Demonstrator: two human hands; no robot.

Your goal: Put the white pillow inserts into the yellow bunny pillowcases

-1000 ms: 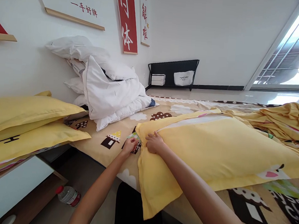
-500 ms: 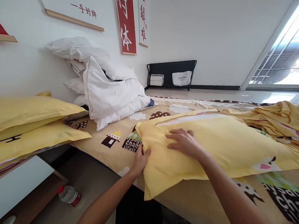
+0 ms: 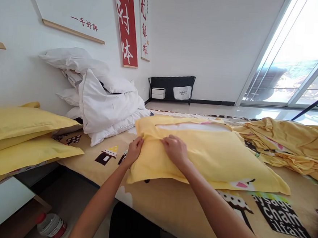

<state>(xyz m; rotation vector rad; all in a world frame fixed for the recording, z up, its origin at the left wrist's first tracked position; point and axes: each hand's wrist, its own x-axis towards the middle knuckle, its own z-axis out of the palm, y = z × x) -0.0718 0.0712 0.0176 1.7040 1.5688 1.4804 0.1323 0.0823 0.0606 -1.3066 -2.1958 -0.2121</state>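
A yellow pillowcase (image 3: 213, 153) with a pillow inside lies on the bed, a pink-and-white print at its near edge. Through the long slit along its far side shows a strip of white pillow (image 3: 193, 126). My left hand (image 3: 134, 150) is closed on the pillowcase's left edge, thumb on top. Curled fingers of my right hand (image 3: 175, 149) grip the yellow cloth just below the slit's left end; the fingertips are partly hidden. Between the two hands the cloth is slightly puckered.
White pillows (image 3: 108, 104) are piled against the wall. Yellow pillows (image 3: 25, 124) are stacked at left above a white-fronted cabinet (image 3: 3, 202). Crumpled yellow bedding (image 3: 291, 139) lies at right on the patterned bed sheet (image 3: 196, 208). A bottle (image 3: 52, 225) stands on the floor.
My right hand has gone from flat on the pillowcase to a curled grip, nearer my left hand. The pillowcase's left end has shifted away from the bed's near edge. The view has tilted and turned.
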